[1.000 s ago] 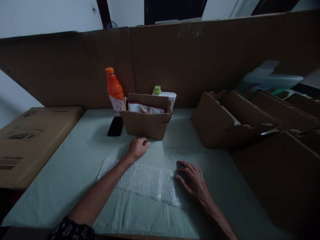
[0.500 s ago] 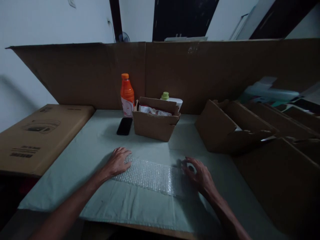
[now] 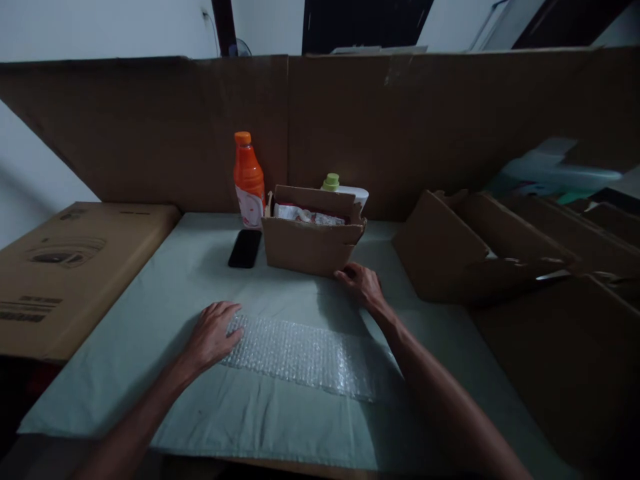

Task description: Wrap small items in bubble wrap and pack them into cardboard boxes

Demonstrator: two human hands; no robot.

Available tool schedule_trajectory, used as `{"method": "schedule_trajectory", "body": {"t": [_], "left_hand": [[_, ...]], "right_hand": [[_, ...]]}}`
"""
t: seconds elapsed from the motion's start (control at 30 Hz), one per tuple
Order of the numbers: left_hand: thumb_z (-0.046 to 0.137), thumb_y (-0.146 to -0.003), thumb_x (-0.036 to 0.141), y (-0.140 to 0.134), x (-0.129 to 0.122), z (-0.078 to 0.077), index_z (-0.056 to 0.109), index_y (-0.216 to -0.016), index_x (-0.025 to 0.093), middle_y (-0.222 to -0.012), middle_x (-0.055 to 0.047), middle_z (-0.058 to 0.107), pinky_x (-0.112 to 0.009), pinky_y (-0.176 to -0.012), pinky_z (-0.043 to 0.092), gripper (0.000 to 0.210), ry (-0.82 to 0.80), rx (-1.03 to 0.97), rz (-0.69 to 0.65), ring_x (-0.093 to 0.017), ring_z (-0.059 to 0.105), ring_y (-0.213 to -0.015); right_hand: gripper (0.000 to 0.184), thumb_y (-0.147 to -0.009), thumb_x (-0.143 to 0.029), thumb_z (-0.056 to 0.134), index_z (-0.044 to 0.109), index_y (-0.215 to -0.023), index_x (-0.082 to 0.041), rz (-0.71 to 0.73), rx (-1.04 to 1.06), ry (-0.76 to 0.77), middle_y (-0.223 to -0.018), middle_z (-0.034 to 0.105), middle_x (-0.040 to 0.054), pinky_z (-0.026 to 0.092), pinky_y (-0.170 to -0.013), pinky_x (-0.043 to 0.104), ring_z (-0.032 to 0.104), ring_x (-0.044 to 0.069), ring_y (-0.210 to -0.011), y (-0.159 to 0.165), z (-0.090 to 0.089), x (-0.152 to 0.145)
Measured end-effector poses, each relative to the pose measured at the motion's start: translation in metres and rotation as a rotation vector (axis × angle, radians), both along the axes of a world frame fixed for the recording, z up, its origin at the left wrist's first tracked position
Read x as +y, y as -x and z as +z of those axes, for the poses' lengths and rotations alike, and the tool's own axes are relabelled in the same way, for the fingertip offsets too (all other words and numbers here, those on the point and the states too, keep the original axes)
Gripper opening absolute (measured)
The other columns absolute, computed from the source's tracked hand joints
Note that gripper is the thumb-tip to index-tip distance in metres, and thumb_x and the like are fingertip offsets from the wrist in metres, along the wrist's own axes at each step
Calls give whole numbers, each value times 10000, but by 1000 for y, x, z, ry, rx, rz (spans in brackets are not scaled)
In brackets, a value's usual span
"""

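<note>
A strip of clear bubble wrap [image 3: 300, 353] lies flat on the cloth-covered table. My left hand [image 3: 213, 333] rests on its left end with the fingers stretched out, thumb on the wrap. Beyond the strip, my right hand [image 3: 363, 283] is at the lower right corner of a small open cardboard box [image 3: 310, 247]. Its fingers are curled, and what they hold, if anything, is hidden. Whether the fingertips touch the box I cannot tell. Packets with red and white print [image 3: 307, 215] show inside that box.
A black phone [image 3: 245, 249] and an orange bottle [image 3: 249, 180] stand left of the small box. Behind it is a white bottle with a green cap [image 3: 331, 181]. Open cardboard boxes [image 3: 440, 253] line the right side, a closed carton [image 3: 65, 267] the left. A cardboard panel [image 3: 210, 127] rises behind.
My right hand has moved from the wrap's right end, where it held a small round thing with a pale ring, forward to the small box. My left hand stays on the wrap; the view has shifted slightly.
</note>
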State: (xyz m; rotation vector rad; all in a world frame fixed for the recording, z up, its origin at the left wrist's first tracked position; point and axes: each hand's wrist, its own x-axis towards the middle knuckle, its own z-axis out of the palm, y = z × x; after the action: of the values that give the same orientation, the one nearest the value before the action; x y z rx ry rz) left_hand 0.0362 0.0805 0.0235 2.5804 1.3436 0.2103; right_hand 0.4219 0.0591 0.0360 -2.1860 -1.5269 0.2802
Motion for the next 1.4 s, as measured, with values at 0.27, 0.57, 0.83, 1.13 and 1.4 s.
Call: {"method": "schedule_trajectory", "body": {"t": [0.27, 0.57, 0.83, 1.13, 1.4], "left_hand": [[567, -859, 321, 13, -16, 5, 598, -1274, 160, -1191, -136, 690, -432, -997, 452, 446, -6, 70, 191, -301, 604, -1114], [624, -832, 333, 7, -20, 11, 661, -1057, 203, -957, -74, 713, -366, -891, 469, 263, 49, 88, 241, -264, 643, -986], [589, -823, 233, 7, -22, 7, 601, -765, 211, -900, -62, 682, -342, -863, 469, 63, 63, 3, 203, -230, 632, -922], [502, -858, 184, -25, -17, 32, 603, -959, 220, -901, -26, 726, -280, -761, 508, 148, 19, -190, 132, -186, 686, -813], [605, -849, 165, -133, 11, 51, 519, -1376, 184, -1472, -130, 525, -466, -1177, 311, 535, -26, -318, -155, -297, 443, -1390]], "right_hand": [[259, -892, -364, 591, 760, -975, -186, -5, -69, 24, -954, 778, 84, 442, -722, 270, 695, 229, -877, 2, 9, 2], [372, -958, -302, 464, 717, -1175, -137, 41, -87, 61, -1070, 767, 128, 465, -775, 292, 700, 248, -968, 2, 13, -13], [285, -759, -290, 695, 758, -1030, -227, 223, -179, 157, -1295, 690, 117, 486, -873, 407, 665, 310, -1090, 3, 2, -121], [212, -901, -370, 496, 665, -858, -249, 170, 193, 109, -711, 694, 18, 465, -593, 297, 627, 186, -617, 52, 3, -227], [472, -946, -524, 533, 646, -1334, -279, 202, 725, 126, -810, 702, 25, 530, -685, 335, 650, 201, -726, 131, -14, -274]]}}
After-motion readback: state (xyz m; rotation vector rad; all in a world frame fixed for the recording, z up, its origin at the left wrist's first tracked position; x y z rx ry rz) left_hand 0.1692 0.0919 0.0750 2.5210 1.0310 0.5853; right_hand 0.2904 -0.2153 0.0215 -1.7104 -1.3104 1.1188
